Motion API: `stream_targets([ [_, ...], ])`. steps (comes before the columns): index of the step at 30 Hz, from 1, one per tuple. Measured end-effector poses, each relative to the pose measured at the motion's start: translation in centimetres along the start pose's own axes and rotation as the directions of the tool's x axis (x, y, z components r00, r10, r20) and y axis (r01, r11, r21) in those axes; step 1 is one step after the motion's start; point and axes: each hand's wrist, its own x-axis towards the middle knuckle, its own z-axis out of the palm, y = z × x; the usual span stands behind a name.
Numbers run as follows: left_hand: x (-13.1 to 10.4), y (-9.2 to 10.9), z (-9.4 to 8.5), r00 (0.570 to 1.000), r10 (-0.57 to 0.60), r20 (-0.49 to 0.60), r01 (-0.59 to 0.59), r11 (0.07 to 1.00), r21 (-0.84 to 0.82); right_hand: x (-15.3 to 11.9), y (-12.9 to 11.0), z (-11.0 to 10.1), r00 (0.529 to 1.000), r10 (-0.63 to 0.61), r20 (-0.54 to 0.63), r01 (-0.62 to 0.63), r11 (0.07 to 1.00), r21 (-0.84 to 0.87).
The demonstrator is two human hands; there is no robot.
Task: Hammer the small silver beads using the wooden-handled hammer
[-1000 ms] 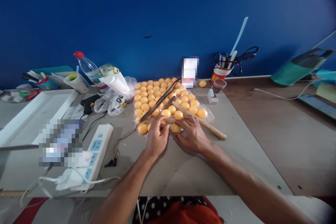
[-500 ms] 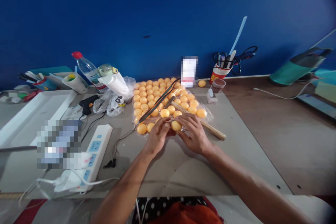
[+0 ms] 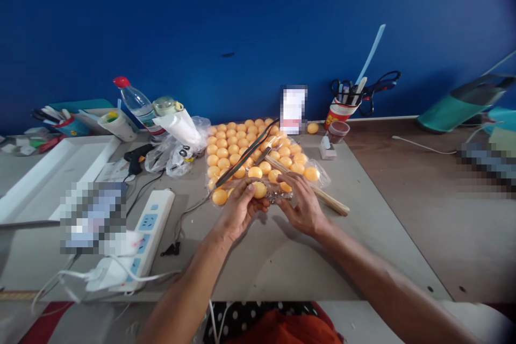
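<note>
My left hand [image 3: 242, 205] is closed around a yellow-orange ball [image 3: 259, 190], which looks like a table tennis ball, thumb on its near side. My right hand [image 3: 300, 201] has its fingers bent round the right end of a small shiny, glittering piece [image 3: 278, 196], perhaps clear plastic; its exact kind is too small to tell. This piece lies between the two hands, right of the ball. Just behind them, rows of orange balls [image 3: 222, 163] lie under clear plastic film. A dark flat strip [image 3: 245, 156] and a wooden-handled tool [image 3: 328, 200] rest across them.
Left stand a power strip [image 3: 149, 231], a glue gun [image 3: 137, 158], a white tray [image 3: 86, 145] and a bottle [image 3: 137, 99]. At the back are a propped phone [image 3: 293, 110], a cup of scissors and pens [image 3: 337, 113] and a loose ball [image 3: 313, 128]. A green tumbler [image 3: 447, 110] lies right.
The held ball has moved left, away from my right hand and into my left fingers. More of the shiny piece shows between the hands. The whole view has shifted slightly.
</note>
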Motion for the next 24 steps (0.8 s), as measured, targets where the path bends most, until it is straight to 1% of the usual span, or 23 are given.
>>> stream_targets([
  [4,-0.01,0.16,0.0,1.0,-0.007,-0.003,0.007,1.0,-0.03,0.05,-0.16,0.12,1.0,0.004,-0.003,-0.004,1.0,-0.011],
  [8,-0.13,0.45,0.11,0.997,-0.054,0.051,0.06,0.992,-0.11,0.07,-0.08,0.0,1.0,0.01,-0.003,-0.01,1.0,-0.01],
  [10,-0.21,0.57,0.09,0.996,-0.065,0.058,0.072,0.989,-0.132,0.06,-0.02,-0.06,1.0,0.008,-0.002,-0.008,1.0,-0.007],
  [14,-0.21,0.63,-0.18,0.999,-0.039,0.023,0.041,0.993,-0.111,0.03,0.02,-0.05,1.0,-0.006,-0.006,0.006,1.0,-0.003],
  [18,-0.05,0.57,-0.45,1.0,-0.006,0.003,0.007,0.995,-0.1,-0.01,-0.05,0.02,1.0,0.014,0.005,-0.014,1.0,-0.006],
  [21,-0.04,0.6,-0.47,1.0,0.002,0.008,-0.001,0.996,-0.092,0.0,-0.1,0.06,0.999,0.029,0.013,-0.029,1.0,0.0],
  [24,-0.15,0.7,-0.37,0.999,-0.014,0.033,0.017,0.995,-0.095,0.05,0.01,0.01,0.999,0.038,0.0,-0.038,0.999,-0.012],
])
